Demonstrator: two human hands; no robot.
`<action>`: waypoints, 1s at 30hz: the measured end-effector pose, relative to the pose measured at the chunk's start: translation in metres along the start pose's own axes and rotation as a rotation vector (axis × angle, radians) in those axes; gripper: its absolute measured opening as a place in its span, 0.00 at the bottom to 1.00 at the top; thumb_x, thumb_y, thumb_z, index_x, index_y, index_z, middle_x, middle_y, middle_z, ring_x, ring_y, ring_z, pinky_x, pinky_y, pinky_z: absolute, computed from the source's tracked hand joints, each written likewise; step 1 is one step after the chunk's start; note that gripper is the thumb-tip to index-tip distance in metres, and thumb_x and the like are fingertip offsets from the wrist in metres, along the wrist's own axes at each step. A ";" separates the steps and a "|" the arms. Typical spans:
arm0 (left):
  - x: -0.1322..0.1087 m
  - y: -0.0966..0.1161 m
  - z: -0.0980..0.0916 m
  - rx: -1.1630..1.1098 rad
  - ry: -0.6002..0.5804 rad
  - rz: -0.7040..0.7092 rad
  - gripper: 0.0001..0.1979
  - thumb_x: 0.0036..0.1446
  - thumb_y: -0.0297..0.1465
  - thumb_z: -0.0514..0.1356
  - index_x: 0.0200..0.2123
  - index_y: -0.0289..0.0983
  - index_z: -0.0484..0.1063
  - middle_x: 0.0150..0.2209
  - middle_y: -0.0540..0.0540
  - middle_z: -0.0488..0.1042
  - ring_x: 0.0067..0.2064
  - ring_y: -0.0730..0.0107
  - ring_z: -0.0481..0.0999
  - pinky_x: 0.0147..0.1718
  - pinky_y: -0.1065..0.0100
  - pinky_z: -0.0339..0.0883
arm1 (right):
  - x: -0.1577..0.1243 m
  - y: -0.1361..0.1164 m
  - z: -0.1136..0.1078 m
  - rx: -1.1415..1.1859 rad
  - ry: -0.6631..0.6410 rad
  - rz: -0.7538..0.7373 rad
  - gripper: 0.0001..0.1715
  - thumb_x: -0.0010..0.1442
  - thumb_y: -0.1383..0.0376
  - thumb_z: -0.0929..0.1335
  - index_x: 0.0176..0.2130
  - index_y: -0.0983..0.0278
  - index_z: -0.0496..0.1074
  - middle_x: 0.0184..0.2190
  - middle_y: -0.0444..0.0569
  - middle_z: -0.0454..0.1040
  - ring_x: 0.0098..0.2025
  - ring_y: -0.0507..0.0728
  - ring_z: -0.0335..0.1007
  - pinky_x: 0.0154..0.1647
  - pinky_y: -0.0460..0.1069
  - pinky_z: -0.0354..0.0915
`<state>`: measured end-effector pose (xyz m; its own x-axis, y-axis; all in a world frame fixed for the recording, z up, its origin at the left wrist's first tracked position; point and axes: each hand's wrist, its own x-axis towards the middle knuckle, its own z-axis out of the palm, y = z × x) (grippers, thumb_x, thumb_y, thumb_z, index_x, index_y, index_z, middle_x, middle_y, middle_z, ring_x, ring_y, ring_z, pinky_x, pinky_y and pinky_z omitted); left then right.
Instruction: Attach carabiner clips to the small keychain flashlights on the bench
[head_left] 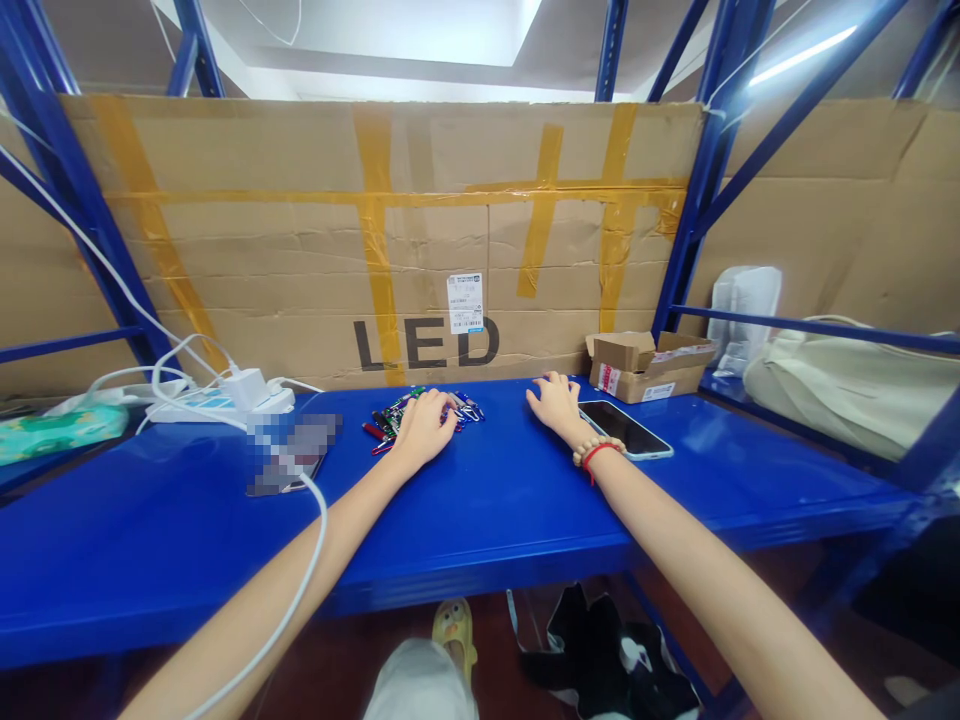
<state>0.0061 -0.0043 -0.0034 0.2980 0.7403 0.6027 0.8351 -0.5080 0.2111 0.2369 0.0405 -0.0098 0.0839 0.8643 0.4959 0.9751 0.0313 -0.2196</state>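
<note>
My left hand [427, 425] lies over a loose pile of small, shiny clips [390, 418], which look like carabiners in red, green, black, silver and blue. Its fingers are slightly apart and bent down onto the pile, so some fingertips and clips are hidden. To the right, my right hand [556, 402] rests on the blue shelf top [487, 500] with its fingers spread and nothing in them. A beaded bracelet and a red string circle that wrist. Just beside the wrist lies a dark-screened phone [628, 428] in a pale case.
A small open cardboard box [651, 365] stands at the back right. A large cardboard panel [300, 260] closes off the rear. At left are a power strip [225, 400], a blurred-out phone [292, 455] and a white cable [319, 530] crossing my left forearm.
</note>
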 end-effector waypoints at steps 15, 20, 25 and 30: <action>-0.005 -0.008 0.006 0.084 -0.263 -0.093 0.12 0.56 0.33 0.49 0.41 0.39 0.68 0.48 0.45 0.69 0.52 0.60 0.64 0.51 0.57 0.55 | -0.025 -0.049 0.009 0.203 -0.313 -0.481 0.23 0.64 0.59 0.55 0.55 0.60 0.65 0.55 0.52 0.66 0.56 0.60 0.60 0.54 0.58 0.50; -0.004 -0.011 0.002 0.088 -0.300 -0.087 0.13 0.57 0.34 0.49 0.42 0.39 0.68 0.50 0.45 0.68 0.53 0.60 0.63 0.53 0.56 0.54 | -0.023 -0.047 0.002 0.159 -0.259 -0.444 0.16 0.59 0.60 0.61 0.43 0.60 0.74 0.46 0.50 0.73 0.50 0.59 0.64 0.51 0.57 0.52; -0.004 -0.016 0.001 0.093 -0.331 -0.060 0.15 0.57 0.35 0.47 0.44 0.40 0.67 0.52 0.45 0.67 0.55 0.59 0.62 0.54 0.54 0.53 | -0.022 -0.046 0.001 0.153 -0.207 -0.392 0.12 0.57 0.62 0.64 0.37 0.60 0.75 0.42 0.48 0.74 0.47 0.58 0.65 0.47 0.54 0.53; -0.004 -0.017 -0.001 0.111 -0.364 -0.042 0.16 0.58 0.34 0.46 0.46 0.39 0.66 0.52 0.44 0.67 0.56 0.59 0.61 0.54 0.53 0.53 | -0.022 -0.043 0.001 0.145 -0.204 -0.362 0.12 0.58 0.62 0.63 0.35 0.61 0.74 0.41 0.48 0.74 0.45 0.58 0.66 0.44 0.52 0.56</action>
<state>-0.0101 0.0009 -0.0090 0.3906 0.8775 0.2784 0.8891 -0.4379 0.1330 0.1929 0.0209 -0.0115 -0.3145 0.8657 0.3894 0.8941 0.4079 -0.1848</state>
